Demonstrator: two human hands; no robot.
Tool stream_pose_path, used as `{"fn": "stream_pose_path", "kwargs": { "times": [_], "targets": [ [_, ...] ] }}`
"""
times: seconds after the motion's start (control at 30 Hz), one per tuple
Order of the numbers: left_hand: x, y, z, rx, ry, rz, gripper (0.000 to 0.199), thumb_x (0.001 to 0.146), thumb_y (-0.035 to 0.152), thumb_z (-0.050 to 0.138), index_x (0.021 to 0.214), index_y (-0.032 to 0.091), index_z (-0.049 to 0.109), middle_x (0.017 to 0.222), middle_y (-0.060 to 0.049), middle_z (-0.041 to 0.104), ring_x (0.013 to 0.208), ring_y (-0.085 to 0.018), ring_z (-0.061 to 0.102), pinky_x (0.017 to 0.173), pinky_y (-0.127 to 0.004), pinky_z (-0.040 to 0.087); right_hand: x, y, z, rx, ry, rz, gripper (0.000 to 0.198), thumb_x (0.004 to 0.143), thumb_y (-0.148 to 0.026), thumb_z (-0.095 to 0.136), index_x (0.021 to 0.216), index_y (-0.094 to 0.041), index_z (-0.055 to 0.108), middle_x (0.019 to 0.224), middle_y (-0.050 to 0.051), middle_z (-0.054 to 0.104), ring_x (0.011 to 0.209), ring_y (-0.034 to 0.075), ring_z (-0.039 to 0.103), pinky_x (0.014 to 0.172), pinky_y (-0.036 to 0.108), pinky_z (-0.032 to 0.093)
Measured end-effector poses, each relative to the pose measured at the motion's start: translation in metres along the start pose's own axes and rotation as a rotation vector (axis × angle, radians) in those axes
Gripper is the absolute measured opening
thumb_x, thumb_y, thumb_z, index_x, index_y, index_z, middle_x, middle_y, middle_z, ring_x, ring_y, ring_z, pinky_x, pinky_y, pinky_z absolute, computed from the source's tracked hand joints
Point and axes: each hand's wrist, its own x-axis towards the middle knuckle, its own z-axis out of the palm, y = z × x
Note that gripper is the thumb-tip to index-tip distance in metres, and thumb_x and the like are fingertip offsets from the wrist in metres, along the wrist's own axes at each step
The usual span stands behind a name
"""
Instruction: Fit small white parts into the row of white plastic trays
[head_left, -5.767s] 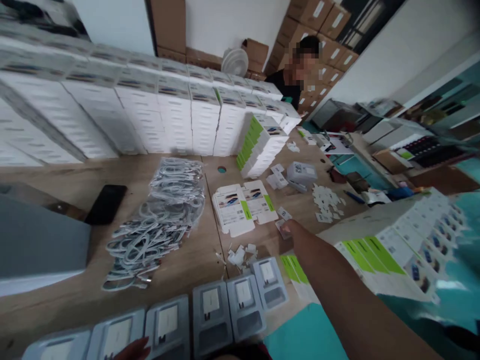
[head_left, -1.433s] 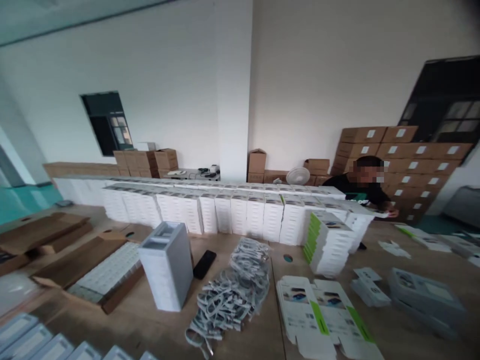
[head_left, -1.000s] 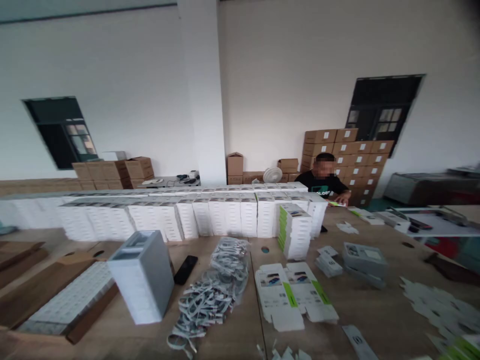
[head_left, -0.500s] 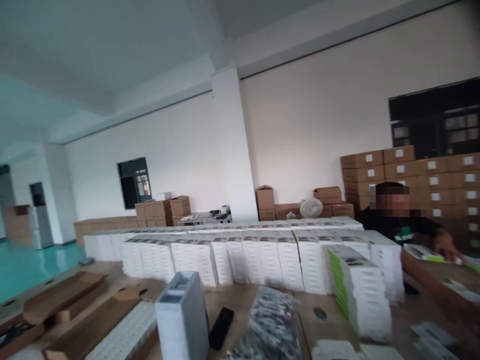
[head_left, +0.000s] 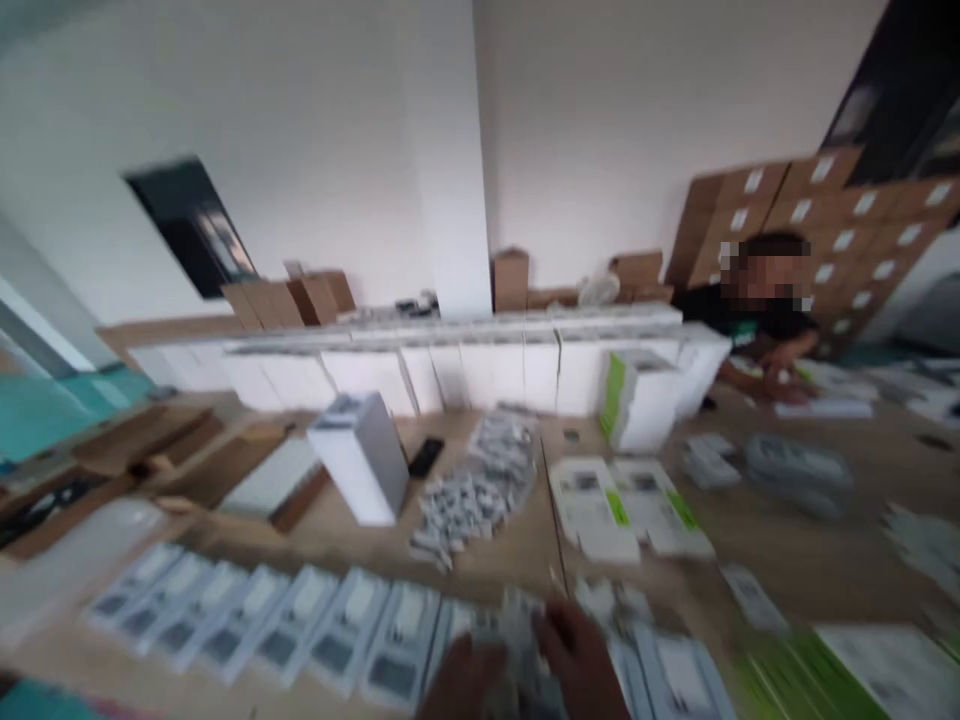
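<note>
My left hand (head_left: 465, 682) and my right hand (head_left: 579, 662) are close together at the bottom middle, both blurred. Their fingers look bent around small pale pieces (head_left: 519, 622) between them, too smeared to name. A row of light-grey trays (head_left: 401, 640), each with a white item and a dark-grey patch, stretches left from my hands. More such trays (head_left: 686, 675) lie beside my right hand. Beyond, a loose heap of small grey-white parts (head_left: 465, 505) spills from a clear plastic bag (head_left: 504, 440).
A tall stack of grey trays (head_left: 364, 465) stands beside a black phone (head_left: 426, 457). Flat white-green boxes (head_left: 596, 510) lie right of it. Opened cartons (head_left: 274, 490) sit left. White box stacks (head_left: 487, 375) line the back; a co-worker (head_left: 757, 330) works at right.
My view has tilted down, bringing both my hands, the tray row and more of the tabletop into sight. The co-worker's arm has drawn in, with the hands now together over the table.
</note>
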Motion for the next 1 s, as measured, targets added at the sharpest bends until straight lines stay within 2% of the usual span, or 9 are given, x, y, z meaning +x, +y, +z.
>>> {"fn": "stream_pose_path", "kwargs": {
  "times": [0.07, 0.13, 0.3, 0.43, 0.53, 0.7, 0.77, 0.87, 1.0],
  "targets": [
    [-0.003, -0.022, 0.007, -0.052, 0.044, -0.036, 0.040, 0.077, 0.047, 0.068, 0.104, 0.017, 0.067, 0.083, -0.006, 0.071, 0.072, -0.019, 0.064, 0.066, -0.030, 0.052, -0.003, 0.021, 0.002, 0.035, -0.014, 0.133, 0.030, 0.086, -0.050, 0.055, 0.085, -0.021, 0.061, 0.075, 0.001, 0.063, 0.070, 0.018, 0.060, 0.063, 0.031, 0.052],
    [-0.002, -0.031, 0.012, -0.087, 0.055, -0.027, 0.040, 0.073, 0.043, 0.070, 0.098, 0.012, 0.068, 0.073, -0.006, 0.070, 0.063, -0.018, 0.063, 0.061, -0.029, 0.049, -0.006, 0.034, 0.005, 0.221, -0.092, 0.205, 0.032, 0.080, -0.048, 0.064, 0.094, -0.020, 0.060, 0.081, 0.003, 0.066, 0.075, 0.020, 0.062, 0.067, 0.031, 0.052],
    [-0.002, -0.021, 0.011, -0.146, 0.090, -0.043, 0.034, 0.067, 0.038, 0.073, 0.086, 0.010, 0.067, 0.067, -0.005, 0.069, 0.059, -0.018, 0.062, 0.059, -0.029, 0.050, -0.015, 0.033, 0.006, 0.293, -0.147, 0.234, 0.033, 0.083, -0.045, 0.059, 0.101, -0.017, 0.063, 0.084, 0.005, 0.067, 0.070, 0.018, 0.059, 0.063, 0.029, 0.049],
    [-0.007, -0.010, 0.005, -0.116, 0.058, 0.014, 0.038, 0.074, 0.047, 0.068, 0.089, 0.013, 0.069, 0.075, -0.007, 0.071, 0.066, -0.020, 0.063, 0.062, -0.031, 0.051, -0.016, 0.027, -0.001, 0.020, -0.175, -0.014, 0.025, 0.087, -0.027, 0.051, 0.101, -0.020, 0.070, 0.095, 0.007, 0.067, 0.087, 0.020, 0.061, 0.077, 0.031, 0.049],
    [-0.005, -0.009, 0.003, -0.080, 0.006, 0.057, 0.038, 0.069, 0.042, 0.076, 0.092, 0.012, 0.070, 0.079, -0.006, 0.071, 0.070, -0.020, 0.063, 0.067, -0.030, 0.050, -0.013, 0.024, -0.006, -0.152, -0.220, -0.212, 0.039, 0.081, -0.010, 0.045, 0.106, -0.024, 0.071, 0.103, 0.007, 0.065, 0.097, 0.019, 0.059, 0.086, 0.031, 0.047],
    [0.004, -0.014, 0.001, -0.141, -0.009, 0.032, 0.039, 0.067, 0.038, 0.078, 0.093, 0.011, 0.069, 0.075, -0.004, 0.070, 0.066, -0.018, 0.062, 0.063, -0.028, 0.048, -0.012, 0.025, -0.004, -0.208, -0.223, -0.257, 0.038, 0.085, -0.012, 0.043, 0.106, -0.024, 0.072, 0.103, 0.008, 0.063, 0.094, 0.018, 0.060, 0.082, 0.029, 0.047],
    [0.006, -0.015, -0.002, -0.117, 0.005, 0.028, 0.039, 0.062, 0.034, 0.081, 0.092, 0.011, 0.069, 0.078, -0.005, 0.071, 0.071, -0.020, 0.064, 0.068, -0.029, 0.049, -0.010, 0.026, -0.001, -0.161, -0.207, -0.189, 0.035, 0.087, -0.016, 0.044, 0.108, -0.023, 0.071, 0.103, 0.008, 0.064, 0.095, 0.018, 0.060, 0.084, 0.030, 0.047],
    [0.010, -0.015, -0.006, -0.003, 0.090, 0.049, 0.034, 0.059, 0.028, 0.081, 0.088, 0.012, 0.069, 0.079, -0.004, 0.072, 0.075, -0.020, 0.065, 0.072, -0.030, 0.050, -0.006, 0.029, 0.002, -0.001, -0.148, 0.087, 0.034, 0.089, -0.028, 0.045, 0.114, -0.020, 0.067, 0.093, 0.006, 0.066, 0.077, 0.017, 0.059, 0.070, 0.028, 0.047],
    [0.013, -0.019, -0.009, 0.138, 0.159, 0.065, 0.032, 0.059, 0.023, 0.078, 0.087, 0.012, 0.069, 0.073, -0.003, 0.070, 0.069, -0.018, 0.063, 0.067, -0.028, 0.049, -0.001, 0.031, 0.003, 0.047, -0.227, 0.260, 0.034, 0.085, -0.046, 0.055, 0.087, -0.015, 0.069, 0.069, 0.001, 0.060, 0.060, 0.013, 0.049, 0.057, 0.025, 0.039]
  ]
}}
